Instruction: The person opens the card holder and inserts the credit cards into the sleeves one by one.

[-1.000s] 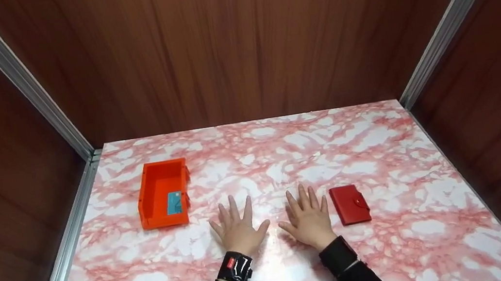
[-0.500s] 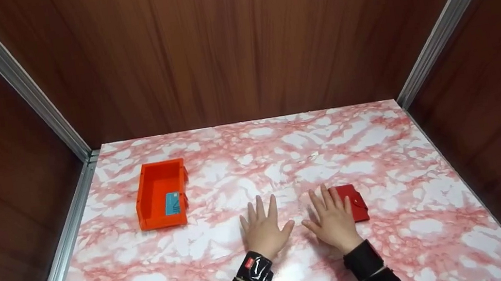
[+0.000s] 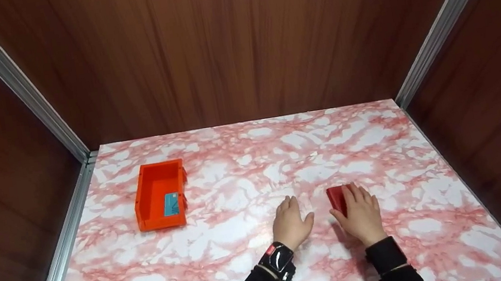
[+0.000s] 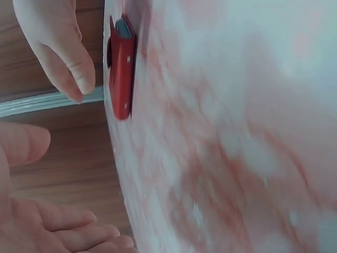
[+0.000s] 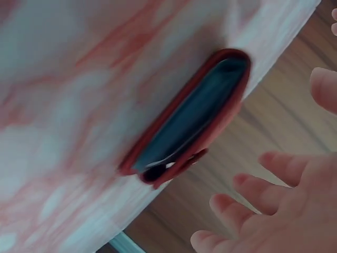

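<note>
A small red card wallet (image 3: 336,198) with a snap strap lies on the marbled tabletop. My right hand (image 3: 362,217) is over it with loosely bent fingers, hiding most of it from the head camera. In the right wrist view, a gap shows between those fingertips (image 5: 247,182) and the wallet (image 5: 192,116), whose open edge reveals dark bluish inner sleeves. My left hand (image 3: 290,225) hovers to the left of the wallet, fingers together and thumb apart, holding nothing. The left wrist view shows the wallet's spine (image 4: 124,74) facing the left hand.
An orange plastic bin (image 3: 162,223) stands on the left of the table, with a blue card (image 3: 171,204) inside near its front. Brown wood-grain panels (image 3: 227,45) and metal corner rails (image 3: 18,90) enclose the table at the back and sides.
Both hands have moved right. The right hand has come over the wallet, its fingers now less spread. The left hand has drawn its fingers together. Bin and wallet have stayed in place.
</note>
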Motion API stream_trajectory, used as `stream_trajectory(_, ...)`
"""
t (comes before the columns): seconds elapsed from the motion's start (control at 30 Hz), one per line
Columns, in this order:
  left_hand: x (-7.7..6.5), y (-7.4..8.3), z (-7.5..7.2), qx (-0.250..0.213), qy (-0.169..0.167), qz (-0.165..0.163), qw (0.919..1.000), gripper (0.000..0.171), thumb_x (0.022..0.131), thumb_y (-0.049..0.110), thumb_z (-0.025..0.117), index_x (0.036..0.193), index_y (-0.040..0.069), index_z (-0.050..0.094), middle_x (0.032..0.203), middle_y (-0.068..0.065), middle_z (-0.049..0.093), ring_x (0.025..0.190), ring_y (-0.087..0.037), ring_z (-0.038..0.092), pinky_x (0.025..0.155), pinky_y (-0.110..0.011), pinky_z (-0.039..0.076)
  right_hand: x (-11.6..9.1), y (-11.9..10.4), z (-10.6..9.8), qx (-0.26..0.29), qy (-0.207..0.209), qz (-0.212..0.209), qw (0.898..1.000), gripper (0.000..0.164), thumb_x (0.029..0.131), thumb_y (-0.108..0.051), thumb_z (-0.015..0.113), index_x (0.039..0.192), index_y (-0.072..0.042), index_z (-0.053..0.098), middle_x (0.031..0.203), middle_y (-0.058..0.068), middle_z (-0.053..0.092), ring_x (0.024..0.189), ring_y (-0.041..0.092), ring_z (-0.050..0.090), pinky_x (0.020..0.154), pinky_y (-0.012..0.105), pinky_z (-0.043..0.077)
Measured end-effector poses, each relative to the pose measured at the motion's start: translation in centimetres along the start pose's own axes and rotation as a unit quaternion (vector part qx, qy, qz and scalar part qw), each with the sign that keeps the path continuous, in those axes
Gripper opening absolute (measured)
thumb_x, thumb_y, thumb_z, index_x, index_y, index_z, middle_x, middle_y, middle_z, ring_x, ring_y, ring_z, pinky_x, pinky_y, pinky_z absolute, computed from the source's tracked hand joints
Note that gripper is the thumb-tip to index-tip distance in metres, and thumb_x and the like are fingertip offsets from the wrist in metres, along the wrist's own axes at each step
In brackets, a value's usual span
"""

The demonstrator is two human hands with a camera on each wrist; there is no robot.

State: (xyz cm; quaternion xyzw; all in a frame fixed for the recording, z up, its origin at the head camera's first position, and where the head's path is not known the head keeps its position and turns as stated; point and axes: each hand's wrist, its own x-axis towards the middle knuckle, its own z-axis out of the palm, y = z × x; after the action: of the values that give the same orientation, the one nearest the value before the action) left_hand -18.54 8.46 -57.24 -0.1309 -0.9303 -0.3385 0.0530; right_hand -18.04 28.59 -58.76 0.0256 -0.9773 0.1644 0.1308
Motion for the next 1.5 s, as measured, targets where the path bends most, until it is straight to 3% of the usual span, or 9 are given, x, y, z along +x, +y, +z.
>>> stream_trajectory(0.17, 0.3, 1.0, 1.6, -0.006, 0.028, 0.022, 0.9994, 0.042, 0.089, 0.017, 0.067, 0.120, -0.011, 0.062, 0.119, -0.025, 0.063, 0.109, -0.038, 0.061, 0.098, -0.042, 0.047, -0.1, 1.2, -0.1, 0.005, 0.022, 0.003, 1.000, 0.069, 0.088, -0.029, 0.073, 0.138, 0.010, 0.047, 0.139, 0.033, 0.046, 0.126, 0.051, 0.042, 0.105, 0.063, 0.028)
stream_trajectory(0.3, 0.5, 1.6, 2.9, -0.011, 0.041, 0.037, 0.9984, 0.032, 0.087, 0.013, 0.067, 0.111, -0.007, 0.066, 0.104, -0.020, 0.068, 0.095, -0.035, 0.065, 0.088, -0.038, 0.051, 0.0, 1.9, -0.6, 0.009, 0.001, 0.026, 1.000, 0.069, 0.091, -0.030, 0.069, 0.139, 0.012, 0.043, 0.135, 0.035, 0.047, 0.125, 0.051, 0.042, 0.106, 0.060, 0.028)
stream_trajectory(0.67, 1.0, 3.0, 5.1, -0.032, 0.007, 0.015, 0.9993, 0.030, 0.087, 0.017, 0.068, 0.107, -0.006, 0.069, 0.099, -0.018, 0.071, 0.093, -0.033, 0.068, 0.084, -0.037, 0.053, 0.3, 3.5, -1.4, 0.007, -0.048, 0.083, 0.995, 0.067, 0.094, -0.029, 0.065, 0.135, 0.018, 0.042, 0.124, 0.038, 0.051, 0.112, 0.054, 0.048, 0.093, 0.063, 0.039)
stream_trajectory(0.83, 0.9, 3.6, 5.9, -0.029, -0.003, 0.025, 0.9992, 0.027, 0.087, 0.016, 0.067, 0.105, -0.004, 0.070, 0.096, -0.016, 0.072, 0.090, -0.030, 0.069, 0.081, -0.034, 0.054, 0.6, 3.9, -1.1, 0.015, -0.069, 0.095, 0.993, 0.063, 0.094, -0.030, 0.064, 0.129, 0.019, 0.046, 0.116, 0.039, 0.053, 0.106, 0.055, 0.050, 0.088, 0.064, 0.041)
stream_trajectory(1.07, 0.9, 4.1, 6.2, -0.037, -0.002, 0.051, 0.9980, 0.012, 0.085, 0.009, 0.066, 0.092, 0.001, 0.070, 0.083, -0.011, 0.071, 0.080, -0.026, 0.070, 0.069, -0.031, 0.053, 0.9, 4.1, -0.7, 0.026, -0.058, 0.088, 0.994, 0.048, 0.092, -0.027, 0.066, 0.114, 0.015, 0.055, 0.105, 0.035, 0.055, 0.097, 0.053, 0.053, 0.082, 0.062, 0.043)
stream_trajectory(1.33, 1.7, 4.6, 5.9, -0.103, -0.060, 0.000, 0.9929, 0.017, 0.089, 0.006, 0.061, 0.102, 0.000, 0.070, 0.096, -0.012, 0.073, 0.093, -0.025, 0.069, 0.077, -0.031, 0.053, 1.2, 4.2, -0.7, 0.038, -0.066, 0.085, 0.993, 0.044, 0.092, -0.026, 0.066, 0.107, 0.015, 0.059, 0.101, 0.035, 0.055, 0.094, 0.053, 0.053, 0.081, 0.061, 0.043)
stream_trajectory(1.5, 2.2, 4.5, 6.2, -0.181, -0.104, -0.038, 0.9772, 0.023, 0.090, 0.002, 0.058, 0.109, 0.001, 0.069, 0.102, -0.010, 0.072, 0.091, -0.016, 0.065, 0.080, -0.027, 0.051, 1.5, 4.3, -0.7, 0.042, -0.081, 0.096, 0.991, 0.044, 0.093, -0.026, 0.064, 0.106, 0.015, 0.060, 0.101, 0.034, 0.055, 0.094, 0.052, 0.053, 0.081, 0.060, 0.043)
